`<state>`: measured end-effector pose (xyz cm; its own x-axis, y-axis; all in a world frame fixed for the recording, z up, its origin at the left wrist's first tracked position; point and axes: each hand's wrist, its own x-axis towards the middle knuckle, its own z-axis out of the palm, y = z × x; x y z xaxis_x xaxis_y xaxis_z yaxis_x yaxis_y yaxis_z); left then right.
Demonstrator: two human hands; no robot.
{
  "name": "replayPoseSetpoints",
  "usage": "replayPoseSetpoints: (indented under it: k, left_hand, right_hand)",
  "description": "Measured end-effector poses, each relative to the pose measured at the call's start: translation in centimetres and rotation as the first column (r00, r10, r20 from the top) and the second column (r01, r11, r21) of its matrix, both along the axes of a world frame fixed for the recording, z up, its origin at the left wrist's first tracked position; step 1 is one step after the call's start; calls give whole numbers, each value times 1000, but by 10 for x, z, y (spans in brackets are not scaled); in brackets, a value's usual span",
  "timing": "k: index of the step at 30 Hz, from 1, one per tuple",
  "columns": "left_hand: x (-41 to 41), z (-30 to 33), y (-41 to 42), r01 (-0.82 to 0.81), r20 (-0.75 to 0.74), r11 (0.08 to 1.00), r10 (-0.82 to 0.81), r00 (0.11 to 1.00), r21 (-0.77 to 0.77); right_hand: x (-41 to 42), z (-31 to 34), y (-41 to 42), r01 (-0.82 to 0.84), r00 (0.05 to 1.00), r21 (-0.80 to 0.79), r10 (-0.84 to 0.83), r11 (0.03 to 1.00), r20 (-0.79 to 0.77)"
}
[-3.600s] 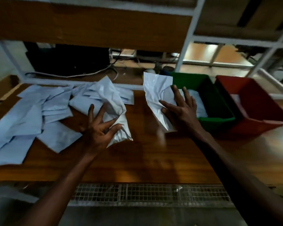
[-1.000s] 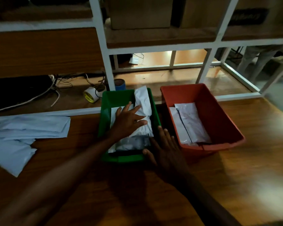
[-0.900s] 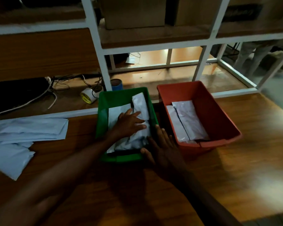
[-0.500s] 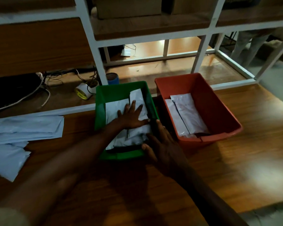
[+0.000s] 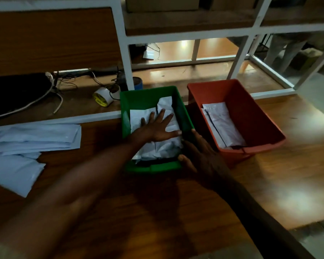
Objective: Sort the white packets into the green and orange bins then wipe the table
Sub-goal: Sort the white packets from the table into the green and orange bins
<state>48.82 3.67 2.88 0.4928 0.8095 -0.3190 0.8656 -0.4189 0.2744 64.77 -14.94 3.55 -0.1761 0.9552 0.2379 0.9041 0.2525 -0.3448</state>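
A green bin stands at the table's back edge with white packets piled inside. My left hand lies flat on that pile, fingers spread, pressing the packets down. My right hand rests with straight fingers against the green bin's near right corner and wall. Right of it stands an orange bin holding a few white packets. Several more white packets lie spread on the wooden table at the left.
Behind the table runs a white metal shelf frame. On the lower shelf sit a roll of tape, a blue cup, cables and a dark object. Boxes stand on the upper shelf.
Earlier each hand held a packet over the table. Over the last second my left hand has flattened and spread over the pile in the green bin; my right hand has stayed at the bin's corner.
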Motion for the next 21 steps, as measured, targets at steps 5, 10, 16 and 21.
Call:
replayPoseSetpoints:
  k: [5, 10, 16, 21]
  left_hand:
    - [-44, 30, -71, 30, 149, 966, -70, 986, 255]
    - [-114, 50, -169, -32, 239, 948, -48, 970, 317]
    - [-198, 50, -269, -194, 209, 900, 118, 971, 391]
    - [-263, 44, -339, -355, 263, 846, 266, 927, 398]
  right_hand:
    - [-15, 9, -21, 116, 993, 136, -115, 984, -9]
    - [-51, 16, -52, 23, 999, 189, -18, 982, -33]
    - [-107, 11, -79, -119, 991, 217, 129, 969, -32]
    - [-162, 2, -100, -245, 965, 179, 258, 953, -52]
